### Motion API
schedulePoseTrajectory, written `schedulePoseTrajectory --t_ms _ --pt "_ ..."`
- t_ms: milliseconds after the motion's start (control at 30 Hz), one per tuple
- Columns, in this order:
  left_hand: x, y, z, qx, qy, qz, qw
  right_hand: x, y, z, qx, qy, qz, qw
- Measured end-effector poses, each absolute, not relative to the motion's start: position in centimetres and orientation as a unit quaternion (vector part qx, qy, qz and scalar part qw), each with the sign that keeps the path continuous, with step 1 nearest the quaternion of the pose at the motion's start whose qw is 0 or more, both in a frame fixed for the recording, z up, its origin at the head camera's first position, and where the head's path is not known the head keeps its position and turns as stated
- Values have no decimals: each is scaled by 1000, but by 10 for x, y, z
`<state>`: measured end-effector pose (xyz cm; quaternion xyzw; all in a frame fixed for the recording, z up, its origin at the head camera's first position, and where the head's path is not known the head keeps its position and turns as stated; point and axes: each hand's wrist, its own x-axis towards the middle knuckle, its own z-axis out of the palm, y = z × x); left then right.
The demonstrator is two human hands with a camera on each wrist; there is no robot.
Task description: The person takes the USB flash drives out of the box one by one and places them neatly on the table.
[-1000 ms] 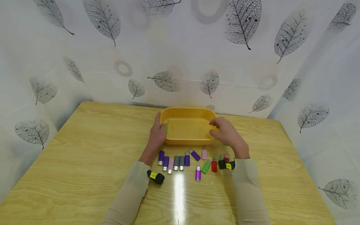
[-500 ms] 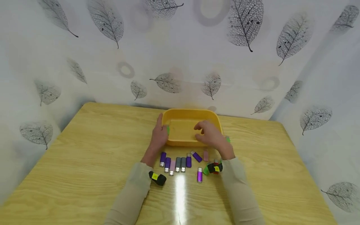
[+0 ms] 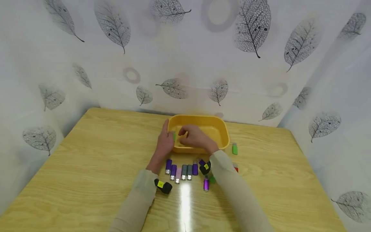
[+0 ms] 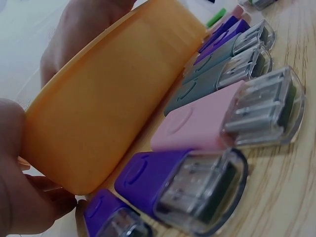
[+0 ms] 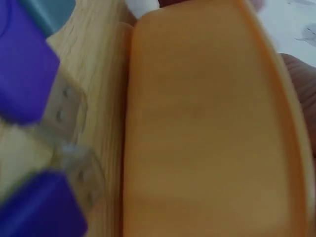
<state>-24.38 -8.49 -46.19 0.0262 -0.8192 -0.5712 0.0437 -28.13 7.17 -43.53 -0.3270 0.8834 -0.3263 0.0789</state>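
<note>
A yellow plastic tray (image 3: 227, 135) stands toward the back of the table. My left hand (image 3: 164, 143) grips its left end, fingers bent around the corner in the left wrist view. Just inside that end shows a small green piece (image 3: 174, 136), partly hidden by the hand. Over the tray's left half hovers my right hand (image 3: 196, 136), fingers loosely bent with a gap at the thumb; I see nothing in them. In front lie capped USB flash drives: purple ones (image 3: 168, 166), a pink one (image 3: 177, 175), two grey ones (image 3: 184, 172) and a shiny violet one (image 3: 206, 185).
A green flash drive (image 3: 234, 149) lies right of the tray. Part of a red one (image 3: 236, 168) peeks out past the right sleeve, which covers others. A leaf-print curtain (image 3: 185, 64) hangs behind the wooden table (image 3: 116, 138).
My right hand has moved left from the tray's right end, across it toward the left end. The green drive on the right has come into view. The left hand keeps its grip.
</note>
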Motion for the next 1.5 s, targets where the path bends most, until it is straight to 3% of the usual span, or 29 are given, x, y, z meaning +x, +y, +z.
schedulePoseTrajectory --t_ms 533,733,1233,1500 --pt "-245 -83 -464 16 -826 -560 67 -291 48 -449 -379 897 -219 65" --pt "-245 -84 -462 21 -817 -574 47 -291 44 -448 -368 905 -197 83" --pt "-244 -83 -462 22 -813 -579 52 -290 44 -446 -328 914 -215 107" --pt "-244 -82 -461 27 -816 -575 54 -291 45 -447 -305 930 -187 86"
